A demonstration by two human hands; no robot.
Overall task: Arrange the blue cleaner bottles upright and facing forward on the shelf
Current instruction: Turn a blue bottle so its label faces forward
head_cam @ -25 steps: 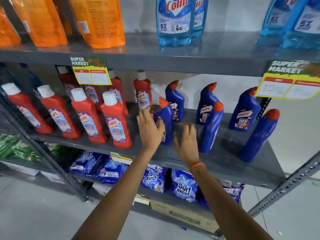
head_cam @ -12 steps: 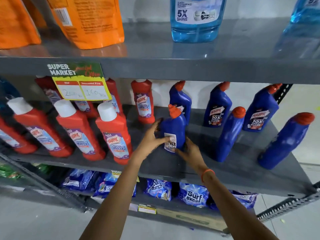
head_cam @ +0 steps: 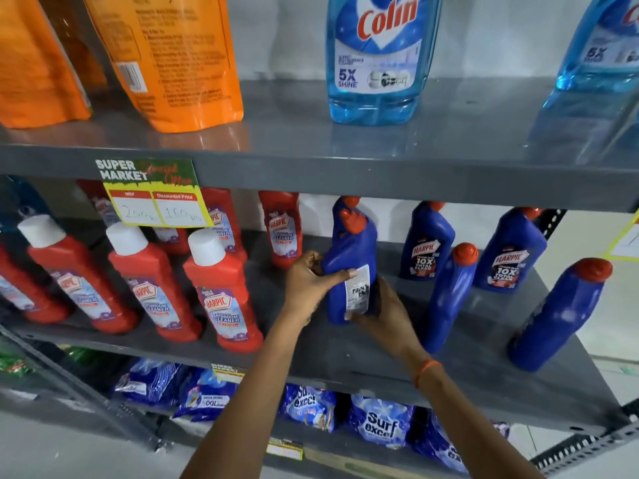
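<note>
Now closed on the front blue bottle [head_cam: 349, 264] with both hands, where a second ago only reaching toward it with open fingers. Left hand [head_cam: 307, 285] wrapped round its left side, fingers curled behind and thumb pressed across the front to the edge of the white back label. Right hand [head_cam: 383, 316] cupping its lower right side, fingers pressed together against the plastic, tips partly hidden behind the body. Since half a second ago, turned: back label carried from the left of its face toward the right. Judged to be mid-rotation, with the brand label not yet brought forward. Standing upright on the middle shelf [head_cam: 311, 354]; cannot tell whether lifted clear of the deck or pivoting on it.

Right of that bottle, on the same shelf: a blank-faced blue bottle [head_cam: 446, 299] just beside it, and a leaning blue bottle [head_cam: 556, 316] well apart, no front label showing on either, so probably both left to turn. Behind and right of it, two labelled blue bottles [head_cam: 427, 247] already facing forward. Directly behind it, another orange cap [head_cam: 351, 202] peeking out.

Left of it, red cleaner bottles [head_cam: 221, 292] in two rows. On the shelf above it, a pale blue glass-cleaner bottle [head_cam: 378, 60] and orange pouches [head_cam: 173, 60]. On the shelf below it, blue detergent packs [head_cam: 380, 423].
</note>
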